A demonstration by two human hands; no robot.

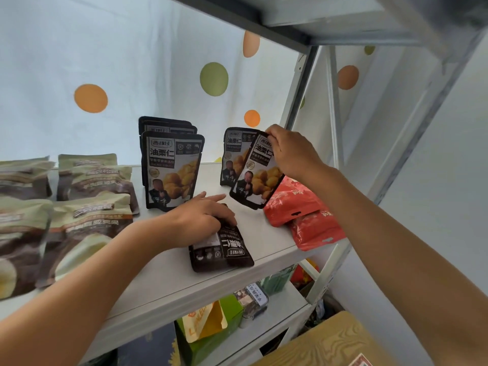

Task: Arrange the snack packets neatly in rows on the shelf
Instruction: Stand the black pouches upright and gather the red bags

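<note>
- Here the white shelf (264,231) has its front edge running from lower left up to the right, and a flat black packet (221,247) lies close to this edge, with its lower end almost at the edge.
- Between the standing row of black packets (173,170) and the tilted black packet (257,170) there is a bare strip of shelf.
- At the right end, the red packets (303,215) lie flat just beside the metal upright (335,107); one of them reaches over the front edge.
- On the left side, the green and brown packets (89,207) cover the shelf in rows.
- The left hand (203,215) lies palm down on the upper part of the flat black packet; its fingers are curled over the packet's upper end, and the forefinger points straight toward the gap.
- The right hand (290,151) pinches the top corner of the tilted black packet, fingers narrow around it; the packet's bottom corner is near the shelf, but I cannot tell if it touches.
- Behind the tilted packet, another black packet (232,154) stands upright.
- A dotted white cloth (105,75) closes the back.
</note>
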